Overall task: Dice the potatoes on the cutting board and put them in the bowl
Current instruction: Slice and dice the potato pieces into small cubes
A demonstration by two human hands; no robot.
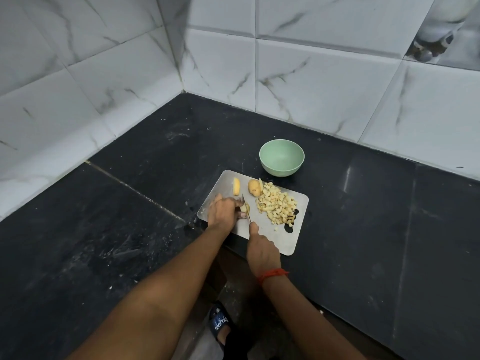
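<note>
Knife [248, 215]: long axis runs from the cutting board's [285, 240] near edge toward its far edge, tip away from the person. Right hand [262, 249] curls round the handle. Left hand [222, 210], fingers bent, pins a potato piece [243, 209] on the board's left side, against the blade. Diced pile [275, 203] on the board's right; bowl [280, 170] just beyond its far edge. Sandal [219, 323] lettering unreadable.

A black stone countertop [130, 229] is set into a corner of tiled walls. It is crossed by 1 diagonal seam [135, 189] on the left and is marked with pale smears [124, 250] and specks. 2 things are carried directly on it: a grey cutting board [283, 237], laid at the front edge, and a green bowl [280, 170], stood upright just beyond the board's far side.
</note>
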